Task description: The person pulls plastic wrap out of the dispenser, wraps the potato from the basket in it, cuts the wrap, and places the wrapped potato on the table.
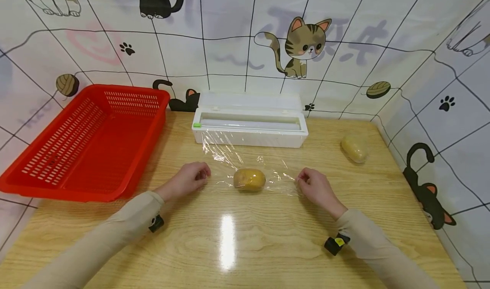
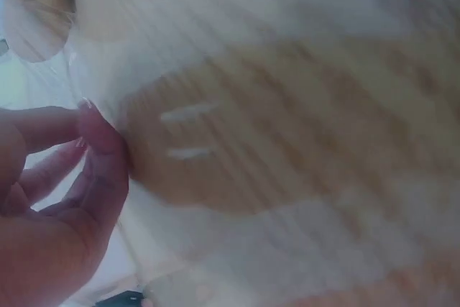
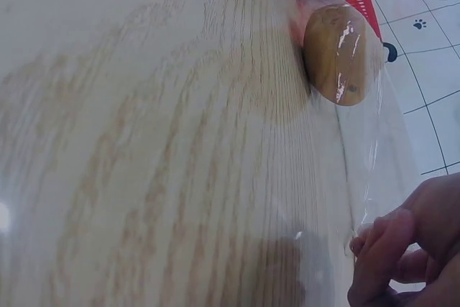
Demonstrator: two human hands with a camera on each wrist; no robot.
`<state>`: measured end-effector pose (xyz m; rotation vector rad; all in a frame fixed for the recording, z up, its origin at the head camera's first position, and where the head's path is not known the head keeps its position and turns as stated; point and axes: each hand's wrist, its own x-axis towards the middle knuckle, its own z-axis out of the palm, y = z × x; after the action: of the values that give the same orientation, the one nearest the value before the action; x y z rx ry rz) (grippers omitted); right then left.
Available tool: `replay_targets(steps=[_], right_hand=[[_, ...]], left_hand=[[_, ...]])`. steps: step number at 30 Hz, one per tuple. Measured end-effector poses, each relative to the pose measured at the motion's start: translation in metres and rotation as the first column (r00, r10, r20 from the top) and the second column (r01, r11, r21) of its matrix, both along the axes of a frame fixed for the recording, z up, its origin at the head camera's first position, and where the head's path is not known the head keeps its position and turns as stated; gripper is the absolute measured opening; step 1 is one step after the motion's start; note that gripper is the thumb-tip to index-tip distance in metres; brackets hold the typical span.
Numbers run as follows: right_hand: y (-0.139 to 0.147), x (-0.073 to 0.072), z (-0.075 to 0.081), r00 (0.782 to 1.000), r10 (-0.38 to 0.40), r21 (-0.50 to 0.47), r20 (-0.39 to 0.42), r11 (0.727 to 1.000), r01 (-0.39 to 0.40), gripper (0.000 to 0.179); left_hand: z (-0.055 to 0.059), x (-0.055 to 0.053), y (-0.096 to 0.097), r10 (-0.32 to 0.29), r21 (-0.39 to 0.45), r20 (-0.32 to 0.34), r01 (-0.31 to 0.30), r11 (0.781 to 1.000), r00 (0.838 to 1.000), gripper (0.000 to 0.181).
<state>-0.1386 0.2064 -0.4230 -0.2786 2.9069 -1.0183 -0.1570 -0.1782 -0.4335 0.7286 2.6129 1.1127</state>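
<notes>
Lying on the wooden counter, between the two hands, a yellow-brown potato is met by a sheet of clear film. Bright reflections of the film are seen across the potato; whether film is also laid under it cannot be told. At the left side of the sheet, the film's edge is pinched by the left hand — thumb and fingertips are brought together, with only a narrow gap inside the bent fingers. At the opposite side, a corner of the film is pinched by the right hand between thumb and fingers. The potato itself is touched by neither hand.

Behind the potato, a long white box is placed near the wall. Its lid is raised, and a pale roll is shown inside; the film is stretched from the front of this box toward the hands. At the box's left end a small green piece is fitted. To the right, well apart, a second potato is placed — it seems to be wrapped in film. At the left, a red basket with slotted walls is set. The wall covering is decorated with cats, paw prints and dark lines.
</notes>
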Motion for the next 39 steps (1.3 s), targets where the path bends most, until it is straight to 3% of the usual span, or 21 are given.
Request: replay_targets(steps=[6,10,14,18,21,23,26,29,33,36,39], right_hand=[[-0.001,-0.001,-0.002,1.000,0.007,0.002,0.007,1.000,-0.007,0.007],[-0.002,-0.001,-0.003,0.999,0.010,0.025,-0.039,1.000,-0.009,0.007],[-0.004,-0.001,-0.001,0.998,0.013,0.044,-0.061,0.999,-0.011,0.007],[-0.005,0.000,0.000,1.000,0.021,0.017,-0.009,1.000,-0.021,0.007],[-0.005,0.001,-0.002,1.000,0.017,0.007,0.011,1.000,-0.017,0.006],[-0.004,0.002,-0.004,1.000,0.016,0.012,0.005,1.000,-0.016,0.006],[-0.004,0.002,-0.005,1.000,0.025,0.001,0.008,1.000,-0.025,0.006],[-0.003,0.003,-0.006,0.999,0.038,-0.005,0.005,0.999,-0.038,0.006],[-0.001,0.004,-0.008,0.999,0.047,0.000,-0.021,0.999,-0.047,0.006],[0.002,0.004,-0.009,0.999,0.043,-0.011,-0.027,0.999,-0.043,0.007],[0.002,0.004,-0.009,0.999,0.042,-0.032,-0.018,0.999,-0.042,0.008]], left_hand=[[0.002,0.002,0.003,0.057,-0.104,-0.025,-0.059,0.993,0.998,0.013],[0.006,0.006,0.011,0.071,-0.221,-0.072,-0.085,0.972,0.995,0.015],[0.010,0.011,0.019,0.039,-0.396,-0.180,-0.109,0.912,0.983,0.018],[0.013,0.016,0.023,-0.023,-0.543,-0.265,-0.130,0.829,0.964,0.018],[0.012,0.019,0.023,-0.068,-0.600,-0.317,-0.145,0.787,0.946,0.020],[0.011,0.020,0.021,-0.083,-0.616,-0.332,-0.150,0.773,0.940,0.022],[0.011,0.021,0.018,-0.085,-0.618,-0.332,-0.148,0.772,0.939,0.021],[0.013,0.022,0.014,-0.073,-0.620,-0.301,-0.138,0.772,0.951,0.020],[0.020,0.024,0.015,-0.053,-0.598,-0.297,-0.142,0.789,0.953,0.019],[0.029,0.028,0.027,-0.063,-0.534,-0.349,-0.143,0.833,0.935,0.021],[0.037,0.032,0.045,-0.107,-0.435,-0.388,-0.080,0.897,0.915,0.028]])
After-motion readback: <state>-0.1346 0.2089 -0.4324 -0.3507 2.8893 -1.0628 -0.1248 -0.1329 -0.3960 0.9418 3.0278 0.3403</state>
